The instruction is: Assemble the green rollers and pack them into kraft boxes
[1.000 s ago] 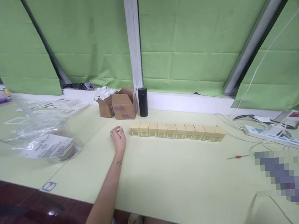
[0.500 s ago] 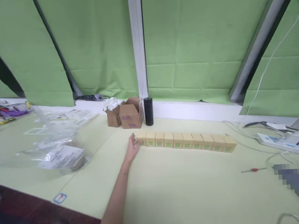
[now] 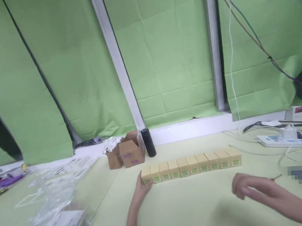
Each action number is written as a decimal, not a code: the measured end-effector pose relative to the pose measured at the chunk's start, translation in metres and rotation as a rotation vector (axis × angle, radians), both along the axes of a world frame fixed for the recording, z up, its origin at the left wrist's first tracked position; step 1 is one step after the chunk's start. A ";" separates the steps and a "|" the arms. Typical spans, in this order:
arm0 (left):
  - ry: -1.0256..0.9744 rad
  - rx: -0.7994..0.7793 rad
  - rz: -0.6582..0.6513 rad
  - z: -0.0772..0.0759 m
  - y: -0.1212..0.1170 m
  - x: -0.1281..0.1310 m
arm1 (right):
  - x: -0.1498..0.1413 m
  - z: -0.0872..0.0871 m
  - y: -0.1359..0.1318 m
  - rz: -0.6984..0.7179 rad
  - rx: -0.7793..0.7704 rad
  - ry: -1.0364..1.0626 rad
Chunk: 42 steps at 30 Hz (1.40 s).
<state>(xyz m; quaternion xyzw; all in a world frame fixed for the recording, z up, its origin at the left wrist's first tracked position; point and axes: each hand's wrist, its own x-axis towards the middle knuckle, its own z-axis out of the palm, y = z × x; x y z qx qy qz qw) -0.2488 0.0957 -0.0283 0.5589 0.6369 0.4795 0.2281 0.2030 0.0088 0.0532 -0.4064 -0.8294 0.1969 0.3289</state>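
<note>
A row of small pale-yellow boxes [image 3: 184, 167], each with a green label on its front, stands side by side on the table. My left hand [image 3: 142, 188] is at the left end of the row, its thumb on the front and its fingers along the left side of the end box [image 3: 145, 172]. To the right, in front of the row's right end, my right hand [image 3: 253, 186] hangs above the table with its fingers curled in. Nothing shows between those fingers, and the hand is apart from the boxes.
Behind the row stand a black cylinder [image 3: 147, 142] and open brown cartons [image 3: 131, 154]. A clear plastic bag [image 3: 54, 199] with a white-labelled package lies at left. A power strip [image 3: 274, 141] with cables sits at right. Green blinds [image 3: 163, 51] hang behind.
My right hand has come into view from the right. My left hand stays at the row's left end, its thumb now further across the front. The view has tilted and shifted.
</note>
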 end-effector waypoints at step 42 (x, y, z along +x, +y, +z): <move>0.836 0.320 -0.607 0.024 -0.068 0.199 | -0.061 -0.064 0.030 -0.092 0.368 -0.113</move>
